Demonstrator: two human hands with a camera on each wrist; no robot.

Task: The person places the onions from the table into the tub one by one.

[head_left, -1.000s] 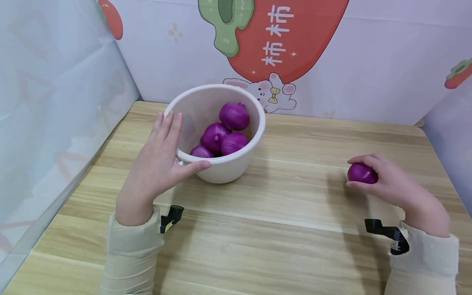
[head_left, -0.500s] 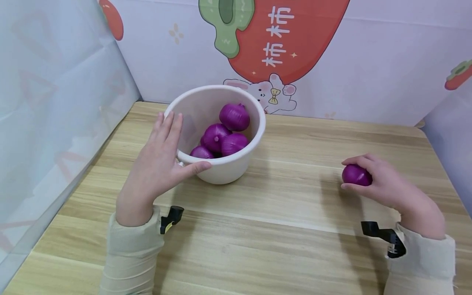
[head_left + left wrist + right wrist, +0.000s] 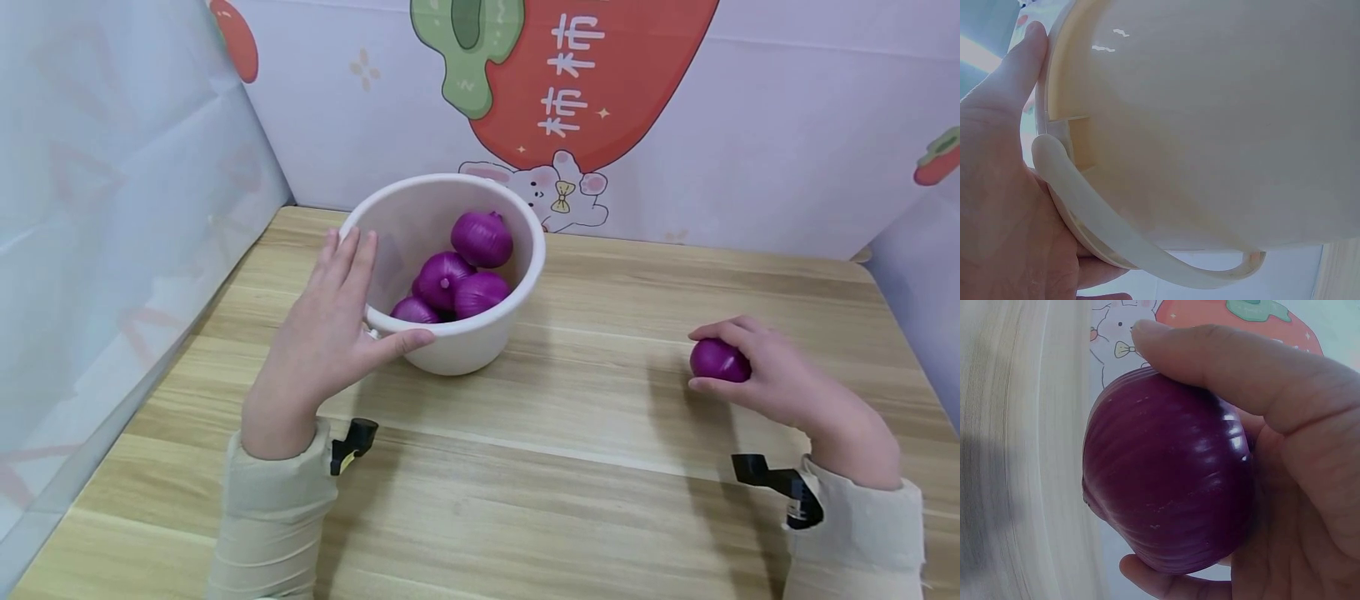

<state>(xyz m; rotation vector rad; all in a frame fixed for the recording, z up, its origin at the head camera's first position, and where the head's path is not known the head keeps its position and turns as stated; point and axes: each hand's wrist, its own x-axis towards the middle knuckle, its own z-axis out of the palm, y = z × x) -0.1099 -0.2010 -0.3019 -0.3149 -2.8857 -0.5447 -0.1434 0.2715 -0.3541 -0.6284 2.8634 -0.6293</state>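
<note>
My left hand (image 3: 311,346) rests on the left rim of a white bucket (image 3: 468,346), fingers straight and thumb stretched along the front rim. Up close in the left wrist view are the bucket's outer wall (image 3: 1222,112) and its curved white handle (image 3: 1104,219), which hangs beside my palm. Inside the bucket lie several purple onions (image 3: 482,240), piled toward the right and front. Over the right part of the table my right hand (image 3: 787,383) grips one more onion (image 3: 717,362), thumb on one side and fingers on the other. Its tip (image 3: 1087,495) points away from my palm.
A pale wooden table (image 3: 525,500) lies under both hands. At its back stands a printed cloth (image 3: 787,142) with a persimmon and a rabbit, close behind the bucket. Another sheet (image 3: 135,167) hangs along the left edge.
My right hand has moved a little to the left with the onion in its grip. My left hand and the bucket keep their places; the head view has shifted slightly.
</note>
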